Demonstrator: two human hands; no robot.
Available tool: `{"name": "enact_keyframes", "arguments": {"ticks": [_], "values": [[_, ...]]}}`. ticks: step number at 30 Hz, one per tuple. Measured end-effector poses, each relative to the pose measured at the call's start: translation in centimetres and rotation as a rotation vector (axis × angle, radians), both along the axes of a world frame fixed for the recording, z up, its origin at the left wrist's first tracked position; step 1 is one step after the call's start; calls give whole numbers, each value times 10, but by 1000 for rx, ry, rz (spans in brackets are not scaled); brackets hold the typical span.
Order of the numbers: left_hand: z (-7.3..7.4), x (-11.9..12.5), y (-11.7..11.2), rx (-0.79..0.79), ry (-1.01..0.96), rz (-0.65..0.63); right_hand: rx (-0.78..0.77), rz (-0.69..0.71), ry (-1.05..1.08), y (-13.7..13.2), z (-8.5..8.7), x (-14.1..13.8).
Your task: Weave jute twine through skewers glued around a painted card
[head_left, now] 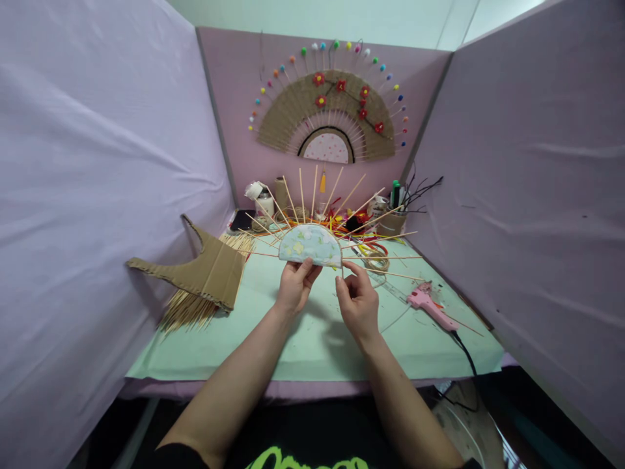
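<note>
Head view: mid-frame, the half-round floral piece (310,245) with radiating sticks (301,197) is gripped along its lower edge by the left hand (295,288); at its right corner, a thin strand (342,270) is pinched by the right hand (360,303).

A: Can we read any words from where we sit?

B: None. The nearest is green lettering (267,451) on the chest of our black T-shirt (303,423), below both our left hand (295,283) and our right hand (359,301). The frame's lower edge cuts it off, so we see only curved tops and can't make a word of them.

A: And the clear ruler (393,288), just beyond our right hand and off to its right?

B: Any figures there are too small for us.

A: The white jar (264,204), past our left hand, farther back?

B: We can't read a label on it either.
</note>
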State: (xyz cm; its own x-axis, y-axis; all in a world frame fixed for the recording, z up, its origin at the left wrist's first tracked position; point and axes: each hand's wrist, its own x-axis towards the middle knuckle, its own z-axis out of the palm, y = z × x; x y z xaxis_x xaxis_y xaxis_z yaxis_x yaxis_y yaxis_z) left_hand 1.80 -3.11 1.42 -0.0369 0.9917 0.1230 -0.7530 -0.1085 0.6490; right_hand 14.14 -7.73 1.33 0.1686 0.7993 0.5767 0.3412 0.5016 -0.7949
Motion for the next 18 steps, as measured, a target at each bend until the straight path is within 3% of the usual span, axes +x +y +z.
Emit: {"name": "enact_keyframes", "arguments": {"ticks": [18], "values": [[-2,0,1,14,-15,3,62,-55,-20,-1,-4,1]]}}
